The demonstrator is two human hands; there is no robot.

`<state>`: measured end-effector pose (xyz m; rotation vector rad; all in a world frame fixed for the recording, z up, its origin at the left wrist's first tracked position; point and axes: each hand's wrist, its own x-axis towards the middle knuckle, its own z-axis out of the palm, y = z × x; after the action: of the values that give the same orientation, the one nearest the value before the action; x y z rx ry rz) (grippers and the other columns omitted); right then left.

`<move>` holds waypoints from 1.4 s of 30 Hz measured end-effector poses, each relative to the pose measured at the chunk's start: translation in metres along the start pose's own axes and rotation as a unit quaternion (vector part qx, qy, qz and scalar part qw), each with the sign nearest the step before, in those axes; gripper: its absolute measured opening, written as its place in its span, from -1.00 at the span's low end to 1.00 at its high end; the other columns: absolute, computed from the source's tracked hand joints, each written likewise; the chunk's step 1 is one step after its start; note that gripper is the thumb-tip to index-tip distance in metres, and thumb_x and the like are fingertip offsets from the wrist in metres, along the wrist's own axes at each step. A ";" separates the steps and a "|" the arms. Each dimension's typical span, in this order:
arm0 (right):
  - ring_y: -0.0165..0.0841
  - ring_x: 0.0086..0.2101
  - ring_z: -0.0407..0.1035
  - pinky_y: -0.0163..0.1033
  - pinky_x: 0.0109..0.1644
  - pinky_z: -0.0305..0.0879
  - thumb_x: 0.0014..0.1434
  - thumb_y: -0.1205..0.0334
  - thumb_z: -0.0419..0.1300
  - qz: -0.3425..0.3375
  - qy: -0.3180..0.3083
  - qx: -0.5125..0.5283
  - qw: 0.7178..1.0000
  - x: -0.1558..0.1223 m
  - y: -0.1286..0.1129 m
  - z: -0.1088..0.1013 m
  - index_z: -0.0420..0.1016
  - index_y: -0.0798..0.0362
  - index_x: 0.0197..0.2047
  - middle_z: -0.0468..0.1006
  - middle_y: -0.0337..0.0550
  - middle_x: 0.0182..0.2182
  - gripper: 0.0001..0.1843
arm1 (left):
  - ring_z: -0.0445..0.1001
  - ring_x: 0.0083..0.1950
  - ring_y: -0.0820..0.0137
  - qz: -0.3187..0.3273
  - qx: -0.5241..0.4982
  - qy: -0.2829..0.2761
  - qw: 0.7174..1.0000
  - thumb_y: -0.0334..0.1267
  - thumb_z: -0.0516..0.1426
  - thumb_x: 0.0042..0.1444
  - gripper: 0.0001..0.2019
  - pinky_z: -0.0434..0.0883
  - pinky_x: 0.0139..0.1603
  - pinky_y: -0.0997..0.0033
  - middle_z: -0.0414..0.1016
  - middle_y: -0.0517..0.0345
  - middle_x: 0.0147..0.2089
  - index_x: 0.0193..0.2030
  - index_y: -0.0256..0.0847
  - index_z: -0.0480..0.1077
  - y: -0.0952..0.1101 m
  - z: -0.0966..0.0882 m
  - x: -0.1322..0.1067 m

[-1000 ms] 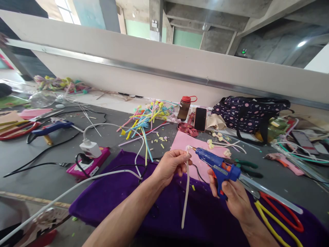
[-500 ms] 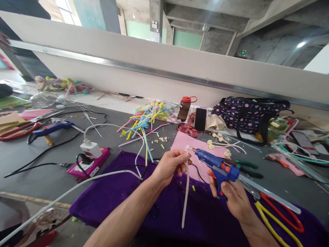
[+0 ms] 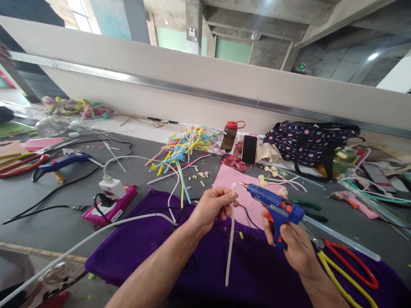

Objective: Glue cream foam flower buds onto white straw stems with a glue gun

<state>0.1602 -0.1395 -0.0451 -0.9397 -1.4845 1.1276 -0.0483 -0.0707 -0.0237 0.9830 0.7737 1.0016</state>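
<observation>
Left hand (image 3: 215, 206): fingertips pinched on white stem (image 3: 230, 248), held upright at near edge of pink sheet (image 3: 236, 174). Right hand (image 3: 293, 240): fingers wrapped round blue glue gun (image 3: 266, 196), sheet's near right side; nozzle (image 3: 244, 185) just apart from stem's top.

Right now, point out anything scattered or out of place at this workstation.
Small pale offcuts lie strewn across the gray tabletop beside the colored stems, and a yellow scrap sits on the purple cloth; they look like stray litter. Nothing looks visibly broken.
</observation>
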 end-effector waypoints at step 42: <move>-0.40 -0.51 0.24 -0.21 -0.34 0.20 0.25 0.07 -0.07 -0.003 -0.033 -0.019 0.999 0.002 -0.008 0.003 0.38 0.10 -0.05 0.43 -0.07 -0.29 -0.63 | 0.24 -0.69 0.64 0.002 0.023 0.011 1.000 -0.11 0.20 -0.06 -0.74 0.11 -0.76 0.67 0.42 0.17 -0.54 -0.48 -0.32 0.39 0.000 0.000 0.000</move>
<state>0.1570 -0.1400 -0.0368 -0.9299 -1.5661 1.1401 -0.0482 -0.0712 -0.0239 1.0157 0.8171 1.0039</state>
